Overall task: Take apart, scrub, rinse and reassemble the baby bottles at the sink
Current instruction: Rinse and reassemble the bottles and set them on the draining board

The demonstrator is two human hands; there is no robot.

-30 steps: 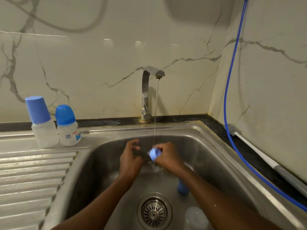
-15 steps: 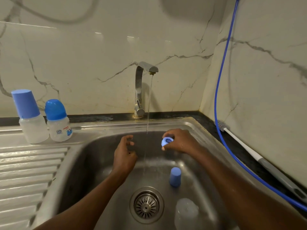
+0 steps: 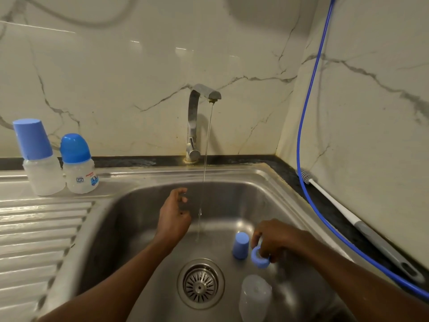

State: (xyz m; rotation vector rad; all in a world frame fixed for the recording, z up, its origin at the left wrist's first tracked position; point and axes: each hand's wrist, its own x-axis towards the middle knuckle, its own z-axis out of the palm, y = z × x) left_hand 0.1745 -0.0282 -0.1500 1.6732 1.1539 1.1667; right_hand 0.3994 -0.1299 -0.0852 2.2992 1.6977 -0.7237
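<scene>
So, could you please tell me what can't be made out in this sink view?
Head view only:
Left hand: curled fingers hide whether it holds anything.
Blue ring: partly covered by the right hand.
Bottle label: print too small.
Clear bottle in the basin: blurred, contents unclear.
Blue hose: cut off by top and right edges.

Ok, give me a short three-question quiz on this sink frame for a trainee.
1. True or false: water is running from the tap.
2. What does the right hand hold? A) the bottle brush B) the blue ring C) the clear bottle
3. How many capped bottles stand on the drainboard?
Key: 1 true; 2 B; 3 two.
</scene>
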